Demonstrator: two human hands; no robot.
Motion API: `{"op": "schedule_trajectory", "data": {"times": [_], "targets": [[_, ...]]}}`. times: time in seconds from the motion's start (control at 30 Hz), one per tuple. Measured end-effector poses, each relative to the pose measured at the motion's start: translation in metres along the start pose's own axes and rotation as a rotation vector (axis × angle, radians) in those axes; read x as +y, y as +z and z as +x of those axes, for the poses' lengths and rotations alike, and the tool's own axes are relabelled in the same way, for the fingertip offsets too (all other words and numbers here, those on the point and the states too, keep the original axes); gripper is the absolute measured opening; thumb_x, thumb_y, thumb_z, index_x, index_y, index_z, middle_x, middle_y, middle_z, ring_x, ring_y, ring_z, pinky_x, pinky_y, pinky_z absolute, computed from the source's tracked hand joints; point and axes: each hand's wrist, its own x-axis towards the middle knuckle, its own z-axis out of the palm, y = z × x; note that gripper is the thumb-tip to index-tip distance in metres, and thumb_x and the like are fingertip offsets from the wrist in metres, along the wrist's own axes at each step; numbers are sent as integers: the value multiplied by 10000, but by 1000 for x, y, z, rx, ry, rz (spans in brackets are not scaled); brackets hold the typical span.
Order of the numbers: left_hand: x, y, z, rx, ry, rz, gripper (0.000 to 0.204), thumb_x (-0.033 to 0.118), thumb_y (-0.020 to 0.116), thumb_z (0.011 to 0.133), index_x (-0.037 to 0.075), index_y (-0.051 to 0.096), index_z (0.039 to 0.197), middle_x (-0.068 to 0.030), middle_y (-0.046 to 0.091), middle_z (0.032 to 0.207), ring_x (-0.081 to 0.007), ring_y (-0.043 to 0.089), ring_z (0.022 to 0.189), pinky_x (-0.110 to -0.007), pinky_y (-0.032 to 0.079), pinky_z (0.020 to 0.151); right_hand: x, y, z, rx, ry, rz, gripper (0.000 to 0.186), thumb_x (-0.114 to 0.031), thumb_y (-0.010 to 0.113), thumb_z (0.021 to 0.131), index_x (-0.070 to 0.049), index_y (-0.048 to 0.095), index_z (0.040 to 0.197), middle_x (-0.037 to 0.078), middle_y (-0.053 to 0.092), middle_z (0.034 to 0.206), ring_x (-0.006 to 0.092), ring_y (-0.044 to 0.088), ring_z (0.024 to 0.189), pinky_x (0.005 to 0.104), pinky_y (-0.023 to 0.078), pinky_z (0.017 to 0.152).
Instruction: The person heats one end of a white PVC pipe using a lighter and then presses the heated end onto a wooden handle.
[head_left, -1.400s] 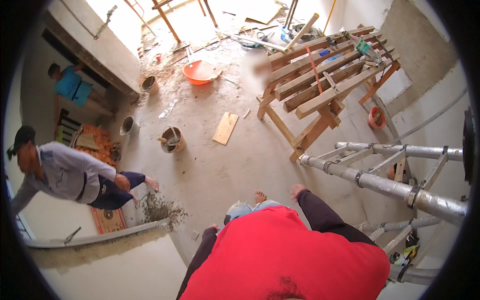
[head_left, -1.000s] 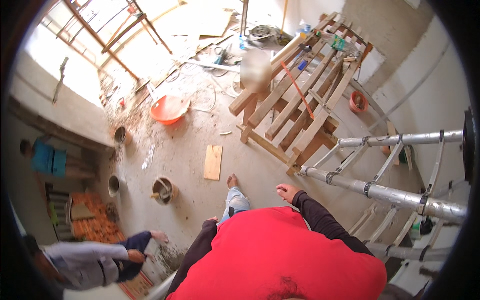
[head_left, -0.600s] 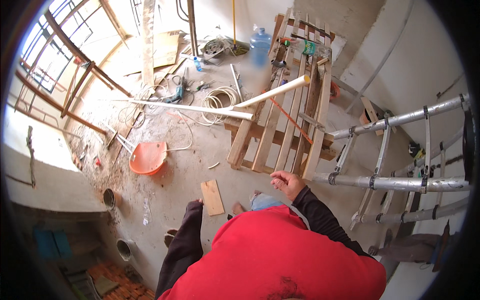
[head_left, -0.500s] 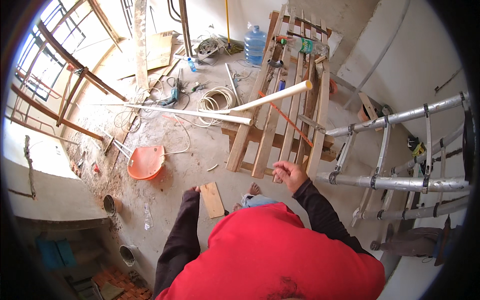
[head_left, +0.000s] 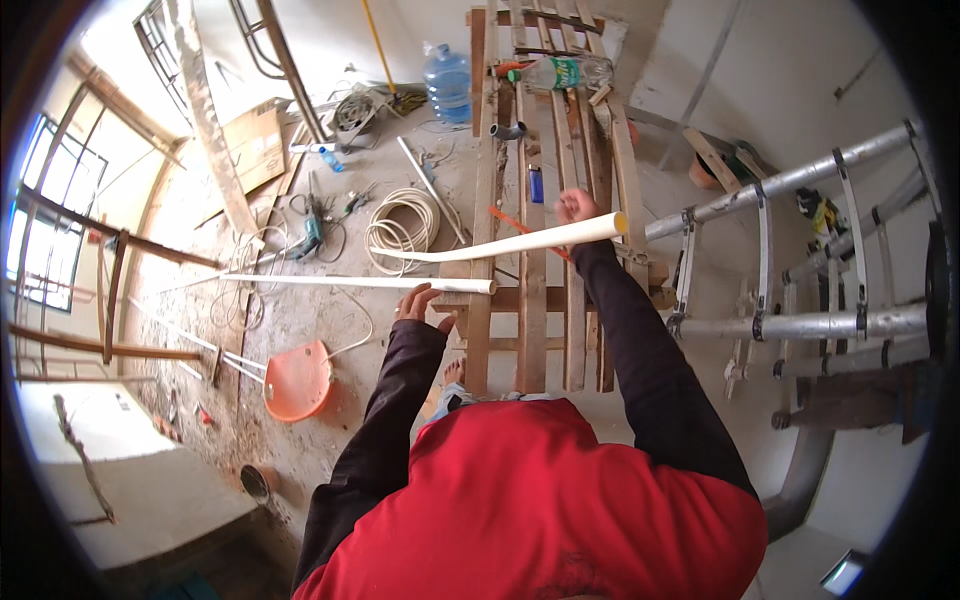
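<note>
My left hand [head_left: 425, 306] is open, its fingers spread beside the near end of a white pipe [head_left: 380, 283]; I see nothing held in it. My right hand [head_left: 577, 205] is over the slatted wooden bench [head_left: 530, 350], fingers curled; what they hold, if anything, is hidden. A cream pipe [head_left: 520, 243] crosses in front of my right wrist, its open yellowish end to the right. An orange strip [head_left: 510, 222] lies on the slats, partly under that pipe. A small blue object [head_left: 536, 185] lies left of my right hand. Farther off is a grey pipe fitting [head_left: 508, 131].
A metal ladder [head_left: 830, 322] stands on the right. A green-capped plastic bottle [head_left: 560, 73] lies on the bench. Left are coiled cable [head_left: 405, 222], a teal power drill [head_left: 312, 232], an orange basin [head_left: 298, 382] and a large blue water jug [head_left: 447, 85].
My left hand has moved up and right from a flat wooden board it was touching, which no longer shows. My right hand has reached farther over the bench, beyond the cream pipe.
</note>
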Motion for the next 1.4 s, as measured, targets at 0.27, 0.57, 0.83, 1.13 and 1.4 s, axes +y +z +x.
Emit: {"op": "schedule_trajectory", "data": {"times": [0.27, 0.57, 0.83, 1.13, 1.4], "targets": [[-77, 4, 48, -339, 12, 196, 563, 419, 799, 679, 208, 590, 1157, -54, 594, 1212, -294, 504, 1194, -501, 303, 1052, -61, 72, 57, -109, 258, -471, 376, -234, 742, 797, -37, 563, 1062, 209, 645, 987, 379, 618, 963, 447, 501, 829], [-134, 42, 78, -474, 401, -19, 209, 275, 626, 854, 138, 623, 1012, -161, 650, 897, -384, 617, 847, -499, 492, 697, -71, -4, -20, 196, 206, -382, 260, -165, 634, 828, -13, 567, 1028, 217, 619, 1006, 375, 599, 937, 431, 487, 797], [32, -14, 35, -891, 423, -174, 351, 462, 473, 950, 143, 619, 956, -178, 598, 663, -388, 621, 648, -489, 441, 538, -166, -58, -237, 239, 402, 99, 356, -433, 644, 904, -95, 604, 801, -34, 533, 629, 58, 485, 624, 285, 414, 588], [139, -38, 0, -883, 466, -113, 240, 302, 497, 977, 81, 589, 969, -201, 617, 712, -407, 621, 689, -520, 449, 597, -221, -91, -280, 401, 486, 481, 282, -310, 709, 886, -62, 632, 996, -21, 548, 668, 64, 476, 487, 233, 402, 450], [163, -5, -20, -830, 543, -61, 323, 385, 471, 982, 90, 603, 989, -209, 636, 765, -423, 626, 736, -523, 460, 631, -197, -122, -288, 550, 523, 415, 385, -408, 710, 863, -56, 645, 1004, -17, 548, 633, 76, 503, 457, 262, 415, 436]]}}
